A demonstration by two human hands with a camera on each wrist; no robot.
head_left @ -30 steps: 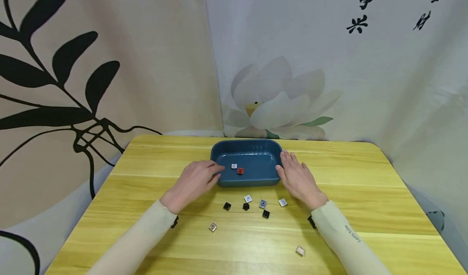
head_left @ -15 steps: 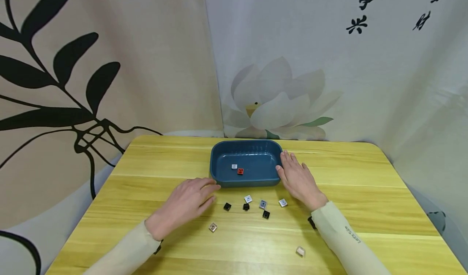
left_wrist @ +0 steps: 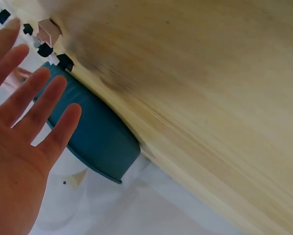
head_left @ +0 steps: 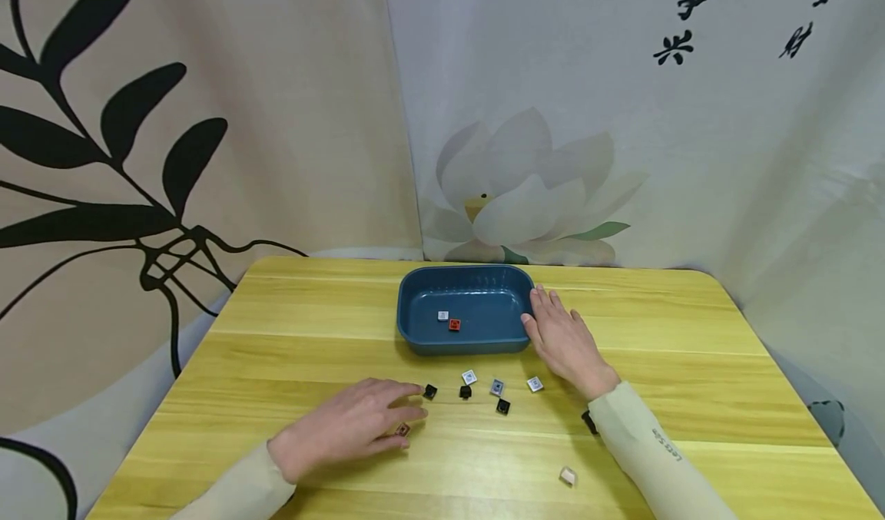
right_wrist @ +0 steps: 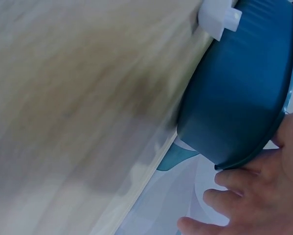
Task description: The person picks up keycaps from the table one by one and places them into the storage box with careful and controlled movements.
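A dark blue tray (head_left: 470,347) stands toward the back of the table, with a white square piece (head_left: 443,316) and a red one (head_left: 454,325) inside. My left hand (head_left: 346,425) hovers in front of it, fingers spread. Its fingertips are close to a black square piece (head_left: 430,392), and a brownish piece (head_left: 402,429) shows between finger and thumb. I cannot tell whether they touch. My right hand (head_left: 568,343) rests against the tray's right end with fingers extended; in the right wrist view its fingers (right_wrist: 236,181) lie at the tray's rim.
Several small square pieces lie before the tray, among them a white one (head_left: 469,377), a black one (head_left: 503,406) and a grey one (head_left: 497,387). A pale piece (head_left: 568,476) lies nearer the front. Behind the wooden table (head_left: 332,289) hangs a printed curtain (head_left: 332,120).
My left hand has moved from the tray's left end down toward the pieces in front, its fingers spreading. My right hand and the tray have stayed put.
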